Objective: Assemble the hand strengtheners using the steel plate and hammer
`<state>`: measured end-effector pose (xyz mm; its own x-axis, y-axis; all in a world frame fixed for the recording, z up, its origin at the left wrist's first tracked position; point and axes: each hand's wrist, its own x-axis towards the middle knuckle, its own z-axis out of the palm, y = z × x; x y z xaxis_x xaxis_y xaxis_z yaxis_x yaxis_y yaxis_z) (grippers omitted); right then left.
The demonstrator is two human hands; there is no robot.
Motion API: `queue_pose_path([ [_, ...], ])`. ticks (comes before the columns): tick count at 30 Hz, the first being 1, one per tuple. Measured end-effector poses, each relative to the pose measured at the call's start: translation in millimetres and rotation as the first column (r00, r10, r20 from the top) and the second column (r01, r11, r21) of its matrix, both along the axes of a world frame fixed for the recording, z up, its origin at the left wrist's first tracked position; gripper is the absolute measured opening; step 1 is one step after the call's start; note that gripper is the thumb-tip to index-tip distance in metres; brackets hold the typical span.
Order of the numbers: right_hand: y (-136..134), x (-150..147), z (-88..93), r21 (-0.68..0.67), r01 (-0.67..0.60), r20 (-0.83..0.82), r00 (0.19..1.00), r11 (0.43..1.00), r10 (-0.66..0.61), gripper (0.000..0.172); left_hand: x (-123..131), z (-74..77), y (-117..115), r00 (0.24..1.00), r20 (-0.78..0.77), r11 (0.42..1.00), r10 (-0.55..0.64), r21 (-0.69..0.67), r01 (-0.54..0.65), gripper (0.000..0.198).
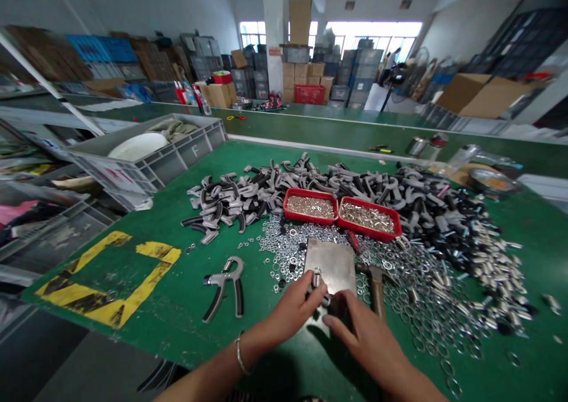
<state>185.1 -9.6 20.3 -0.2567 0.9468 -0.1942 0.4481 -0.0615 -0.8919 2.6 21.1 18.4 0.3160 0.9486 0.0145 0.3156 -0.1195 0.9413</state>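
Observation:
My left hand (293,307) pinches a small part with a shiny, ridged metal end, which looks like a coil spring (316,278), just over a square metal plate (331,260). Close beside it, my right hand (364,328) has its fingers curled in toward the same part. What lies between those fingers is dark and partly hidden. An assembled hand grip strengthener (240,289) with grey and black handles lies on the green table to the left. A hammer (377,289) with a wooden handle rests right of the plate.
Two red trays (310,217) of small metal pieces stand beyond the plate. Around them spread loose grey handles (248,195), metal rings (426,325) and springs (497,272). A grey crate (177,159) stands at the left, near yellow-black tape (89,295) on the tabletop.

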Motion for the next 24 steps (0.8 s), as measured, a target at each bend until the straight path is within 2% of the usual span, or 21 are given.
queue_pose_path([
  [1, 0.0, 0.0, 0.5, 0.106, 0.04, 0.039, 0.998, 0.994, -0.044, 0.051, 1.0, 0.6, -0.4, 0.999, 0.034, 1.0, 0.017, -0.007, -0.016, 0.028],
  [2, -0.6, -0.4, 1.0, 0.107, 0.044, 0.037, 0.998, 0.993, -0.048, 0.052, 1.8, 1.8, -1.0, 0.998, 0.063, 1.0, 0.012, 0.003, -0.013, 0.028],
  [3, -1.5, -1.1, 1.7, 0.006, 0.008, -0.003, 1.0, 1.0, -0.008, 0.058, 2.3, 3.2, -1.4, 0.997, 0.075, 0.999, -0.018, 0.034, 0.016, 0.027],
  [4, -2.4, -1.6, 2.4, -0.153, -0.068, -0.067, 0.996, 0.986, 0.059, 0.067, 2.5, 4.6, -1.7, 0.996, 0.062, 0.995, -0.069, 0.078, 0.064, 0.026],
  [5, -2.8, -1.5, 3.3, -0.289, -0.144, -0.126, 0.986, 0.946, 0.111, 0.076, 2.6, 5.6, -1.7, 0.992, 0.024, 0.986, -0.127, 0.115, 0.123, 0.025],
  [6, -2.7, -0.7, 4.4, -0.348, -0.193, -0.148, 0.978, 0.917, 0.15, 0.079, 2.8, 5.9, -1.3, 0.985, -0.026, 0.977, -0.168, 0.13, 0.17, 0.023],
  [7, -1.8, 0.9, 5.6, -0.309, -0.193, -0.114, 0.98, 0.931, 0.165, 0.078, 3.4, 5.6, -0.8, 0.982, -0.069, 0.976, -0.178, 0.117, 0.185, 0.023],
  [8, -0.5, 2.9, 6.8, -0.177, -0.159, -0.033, 0.987, 0.971, 0.156, 0.07, 4.4, 4.6, -0.1, 0.984, -0.088, 0.984, -0.152, 0.083, 0.16, 0.023],
  [9, 1.1, 5.1, 7.8, 0.012, -0.109, 0.062, 0.992, 0.994, 0.108, 0.061, 5.8, 3.4, 0.5, 0.992, -0.077, 0.994, -0.102, 0.039, 0.105, 0.025],
  [10, 2.6, 6.9, 8.4, 0.184, -0.062, 0.133, 0.99, 0.981, 0.037, 0.053, 7.5, 2.1, 1.0, 0.998, -0.043, 0.999, -0.044, 0.0, 0.044, 0.026],
  [11, 3.8, 8.2, 8.5, 0.274, -0.033, 0.163, 0.987, 0.961, -0.013, 0.048, 9.2, 1.0, 1.3, 1.0, 0.006, 1.0, 0.002, -0.018, -0.002, 0.027],
  [12, 4.5, 8.9, 8.2, 0.254, -0.028, 0.155, 0.988, 0.967, -0.012, 0.047, 10.6, 0.4, 1.5, 0.998, 0.053, 1.0, 0.021, -0.005, -0.021, 0.027],
  [14, 5.0, 9.2, 6.8, -0.019, -0.092, 0.052, 0.994, 0.996, 0.093, 0.056, 12.5, 0.6, 1.8, 0.996, 0.087, 0.995, -0.038, 0.097, 0.03, 0.024],
  [15, 5.0, 9.3, 6.1, -0.139, -0.134, -0.003, 0.991, 0.981, 0.135, 0.06, 13.0, 1.1, 2.1, 0.995, 0.068, 0.986, -0.077, 0.151, 0.066, 0.023],
  [16, 5.2, 9.6, 5.5, -0.179, -0.156, -0.02, 0.988, 0.971, 0.155, 0.061, 13.6, 1.6, 2.5, 0.995, 0.04, 0.98, -0.097, 0.177, 0.088, 0.022],
  [17, 5.5, 10.0, 5.0, -0.129, -0.149, 0.008, 0.988, 0.98, 0.151, 0.058, 14.3, 1.9, 3.0, 0.996, 0.019, 0.982, -0.092, 0.168, 0.088, 0.022],
  [19, 6.0, 10.7, 4.0, 0.119, -0.075, 0.107, 0.992, 0.99, 0.063, 0.047, 16.2, 1.4, 4.0, 1.0, 0.018, 0.997, -0.02, 0.072, 0.018, 0.024],
  [20, 5.9, 10.7, 3.1, 0.186, -0.034, 0.103, 0.995, 0.982, 0.015, 0.043, 17.1, 0.7, 4.4, 0.999, 0.026, 0.999, 0.03, 0.026, -0.031, 0.025],
  [21, 5.6, 10.4, 2.1, 0.17, -0.008, 0.058, 0.998, 0.985, -0.002, 0.042, 17.6, -0.1, 4.7, 0.997, 0.031, 0.998, 0.066, 0.011, -0.066, 0.026],
  [22, 5.1, 9.9, 0.9, 0.088, 0.001, -0.012, 1.0, 0.996, 0.0, 0.042, 17.6, -1.0, 5.0, 0.997, 0.032, 0.997, 0.067, 0.038, -0.068, 0.025],
  [24, 4.0, 9.0, -0.9, -0.173, -0.075, -0.184, 0.982, 0.982, 0.043, 0.048, 15.8, -2.5, 5.7, 1.0, -0.003, 0.986, -0.023, 0.165, 0.023, 0.02],
])
